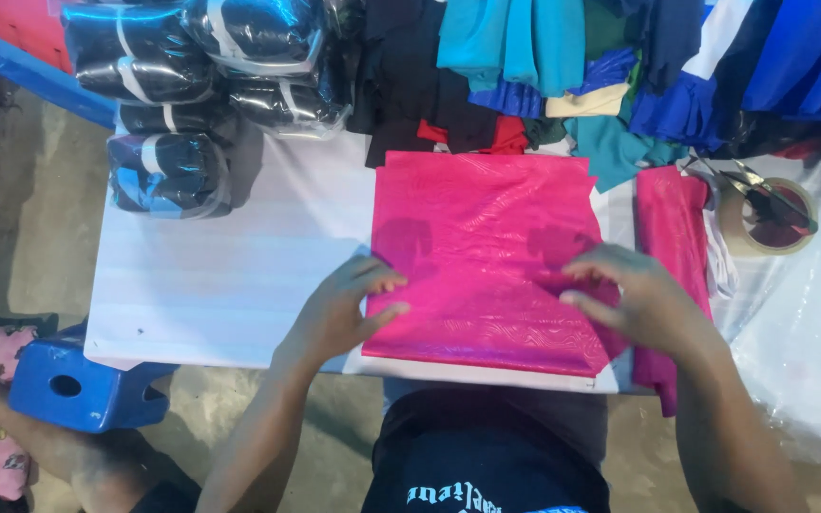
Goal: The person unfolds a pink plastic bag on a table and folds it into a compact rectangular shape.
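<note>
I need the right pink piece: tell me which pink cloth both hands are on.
The wide, flat folded pink cloth at the table's centre; the other pink cloth is a narrow strip right of it.

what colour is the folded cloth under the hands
Bright pink with a faint swirly sheen, shown in the head view: the folded cloth.
</note>
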